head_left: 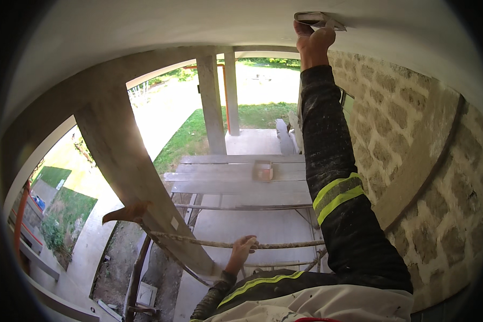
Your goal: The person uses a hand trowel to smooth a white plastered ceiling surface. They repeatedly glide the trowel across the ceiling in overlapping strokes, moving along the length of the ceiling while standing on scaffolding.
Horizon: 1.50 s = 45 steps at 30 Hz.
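Observation:
My right arm, in a dusty dark sleeve with yellow bands, reaches straight up to the pale ceiling (198,27). My right hand (315,44) is closed on a sanding block (312,18), a flat block with a sheet wrapped round it, held against the ceiling. Lower down, my left hand (242,251) has its fingers curled round a thin, rough scaffold rail (290,245) in front of my body. Part of the rail is hidden behind that hand.
Scaffold planks (225,174) lie beyond the rail, carrying a small open box (263,170). A stone wall (429,204) with a slanted concrete strip stands at right. Concrete columns (212,107) rise ahead and left. Grass (182,137) and bright paving lie outside.

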### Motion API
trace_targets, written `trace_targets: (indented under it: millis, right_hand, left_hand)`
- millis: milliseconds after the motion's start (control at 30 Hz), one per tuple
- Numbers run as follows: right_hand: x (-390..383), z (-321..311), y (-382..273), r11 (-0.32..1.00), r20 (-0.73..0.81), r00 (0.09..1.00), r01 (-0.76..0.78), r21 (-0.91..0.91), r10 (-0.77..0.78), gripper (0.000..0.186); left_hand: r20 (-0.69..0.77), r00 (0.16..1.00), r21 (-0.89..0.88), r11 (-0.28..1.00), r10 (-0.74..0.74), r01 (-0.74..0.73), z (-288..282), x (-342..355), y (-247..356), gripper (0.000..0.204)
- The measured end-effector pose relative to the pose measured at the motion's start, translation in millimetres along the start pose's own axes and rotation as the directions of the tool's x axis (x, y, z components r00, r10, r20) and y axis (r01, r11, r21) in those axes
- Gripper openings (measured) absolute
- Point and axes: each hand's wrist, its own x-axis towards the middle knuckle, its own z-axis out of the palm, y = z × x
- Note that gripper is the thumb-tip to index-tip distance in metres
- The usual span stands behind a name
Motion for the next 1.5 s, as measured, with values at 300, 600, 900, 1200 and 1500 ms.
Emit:
trace_targets:
  millis: [300,600,900,1200,1500]
  right_hand:
    - [26.4,-15.9,41.6,0.888,0.08,0.895,0.445,-0.119,-0.438,0.052]
    - [-12.6,17.0,55.1,0.853,0.05,0.864,0.503,-0.141,-0.502,0.056]
    - [-38.1,26.5,36.5,0.918,0.194,0.923,0.363,-0.16,-0.331,0.048]
    - [-51.5,46.1,57.8,0.978,-0.026,0.982,0.185,-0.095,-0.189,0.045]
    - [-71.6,53.7,67.0,0.99,0.033,0.992,-0.122,-0.067,0.125,0.043]
  left_hand:
    - [0.0,0.999,-0.01,0.999,-0.034,0.034,-1.8,10.7,-2.7,0.034]
    - [-0.073,0.996,-0.06,0.997,-0.049,0.045,-9.0,16.5,-11.6,0.036]
    - [-0.083,0.996,-0.039,0.999,-0.026,0.022,-8.4,15.8,-10.0,0.032]
    - [-0.048,0.999,-0.03,0.999,0.016,-0.018,-5.0,11.1,-7.5,0.033]
    - [-0.014,1.0,-0.061,0.998,-0.008,0.007,-8.0,3.9,-12.5,0.033]
